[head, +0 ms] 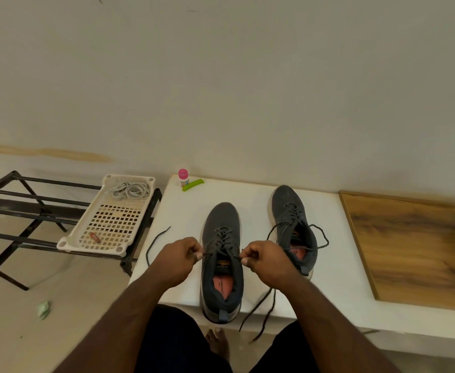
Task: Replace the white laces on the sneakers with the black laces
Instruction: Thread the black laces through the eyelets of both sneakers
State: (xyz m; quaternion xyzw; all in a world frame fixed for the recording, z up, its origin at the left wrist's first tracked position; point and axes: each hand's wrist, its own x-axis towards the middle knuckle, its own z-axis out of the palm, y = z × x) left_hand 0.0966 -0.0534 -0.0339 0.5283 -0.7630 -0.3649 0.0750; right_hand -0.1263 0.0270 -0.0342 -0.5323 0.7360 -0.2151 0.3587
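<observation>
Two dark grey sneakers stand on a white table [183, 211], toes pointing away. The left sneaker [222, 227] is threaded with a black lace [225, 239]. My left hand [179, 258] pinches one end of that lace at the shoe's left side, and the loose tail [153, 242] curls on the table. My right hand [265, 261] pinches the other end at the shoe's right side, with its tail [261, 310] hanging over the front edge. The right sneaker [292, 214] carries a black lace in loose loops [320, 238]. The white laces [130, 190] lie bundled in a perforated white tray [86, 232].
The tray rests on a black metal rack [19, 208] left of the table and also holds a small red item [94, 237]. A pink-capped bottle [183, 177] and a green clip [192, 184] sit at the table's back. A wooden board [414, 246] lies right.
</observation>
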